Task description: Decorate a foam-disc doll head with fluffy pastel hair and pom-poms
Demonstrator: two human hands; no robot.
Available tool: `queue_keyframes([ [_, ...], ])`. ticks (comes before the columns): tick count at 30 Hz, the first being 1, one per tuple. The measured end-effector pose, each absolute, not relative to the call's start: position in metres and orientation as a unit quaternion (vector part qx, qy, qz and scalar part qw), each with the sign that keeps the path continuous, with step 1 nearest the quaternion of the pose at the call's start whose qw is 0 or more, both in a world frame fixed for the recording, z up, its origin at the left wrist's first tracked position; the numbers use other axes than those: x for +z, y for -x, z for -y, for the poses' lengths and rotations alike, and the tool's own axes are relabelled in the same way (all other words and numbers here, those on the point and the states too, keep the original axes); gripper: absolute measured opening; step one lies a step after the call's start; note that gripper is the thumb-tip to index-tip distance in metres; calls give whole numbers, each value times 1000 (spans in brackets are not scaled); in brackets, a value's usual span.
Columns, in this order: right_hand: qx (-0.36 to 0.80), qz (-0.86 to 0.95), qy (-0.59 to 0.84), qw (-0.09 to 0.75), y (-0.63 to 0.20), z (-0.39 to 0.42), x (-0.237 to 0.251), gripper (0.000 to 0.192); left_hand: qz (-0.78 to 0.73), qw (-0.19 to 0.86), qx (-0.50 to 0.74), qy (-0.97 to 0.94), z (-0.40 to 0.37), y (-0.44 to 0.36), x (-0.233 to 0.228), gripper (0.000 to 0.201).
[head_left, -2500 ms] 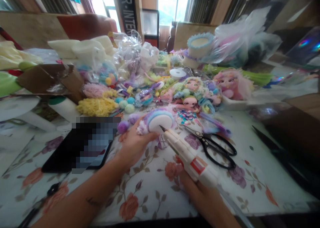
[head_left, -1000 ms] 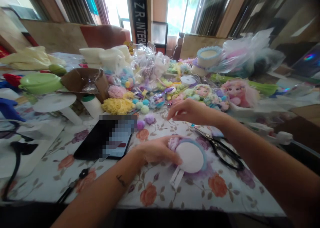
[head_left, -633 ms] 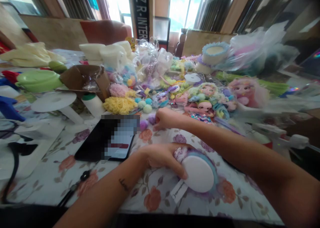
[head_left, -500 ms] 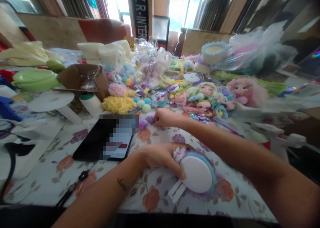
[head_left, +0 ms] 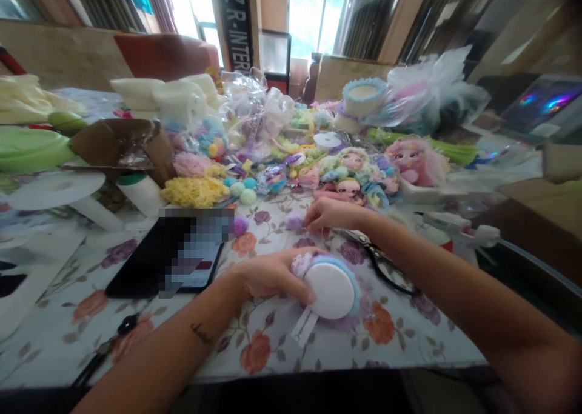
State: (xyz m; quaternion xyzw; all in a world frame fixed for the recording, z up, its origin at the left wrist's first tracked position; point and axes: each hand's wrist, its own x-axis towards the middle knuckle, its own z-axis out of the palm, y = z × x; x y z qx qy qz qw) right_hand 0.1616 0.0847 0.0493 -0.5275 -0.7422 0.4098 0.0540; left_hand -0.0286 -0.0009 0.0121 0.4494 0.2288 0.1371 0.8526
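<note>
My left hand (head_left: pixel 277 274) is closed round the edge of a round white disc (head_left: pixel 330 290) trimmed with a pale blue and lilac ruffle. A white ribbon tag (head_left: pixel 304 326) with small lettering hangs from its lower left side. Farther up the table, my right hand (head_left: pixel 321 215) is pinched at a light purple pom-pom (head_left: pixel 294 221), with the fingertips at its right side. A darker purple pom-pom (head_left: pixel 240 223) lies to the left, by the phone or tablet. Black-handled scissors (head_left: pixel 379 265) lie partly beneath my right forearm.
A dark tablet (head_left: pixel 140 262) with a blurred screen lies at the left. Across the back are yellow frilly trim (head_left: pixel 195 190), pale pom-poms (head_left: pixel 248 196), doll-face pieces (head_left: pixel 352 159), a cardboard box (head_left: pixel 154 153), a thread cone (head_left: pixel 140 193) and plastic bags (head_left: pixel 254 111).
My right hand has moved rightward with the light purple pom-pom, away from the darker one. Scissors have come into sight below the forearm. The left hand keeps its hold, and the view has shifted.
</note>
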Motion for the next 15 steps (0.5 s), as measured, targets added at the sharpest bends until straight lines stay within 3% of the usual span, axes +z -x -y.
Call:
queue_keyframes([
  [4, 366, 774, 516, 25, -154, -75, 51, 13, -232, 849, 134, -455, 1, 29, 13, 71],
  [8, 359, 778, 512, 58, -137, -72, 53, 22, -230, 849, 121, -460, 0, 29, 15, 76],
  [11, 413, 746, 516, 87, -135, -75, 51, 26, -235, 846, 122, -462, -1, 30, 14, 77],
  [15, 531, 650, 514, 176, -154, -79, 46, 13, -253, 849, 132, -444, 0, 29, 14, 77],
])
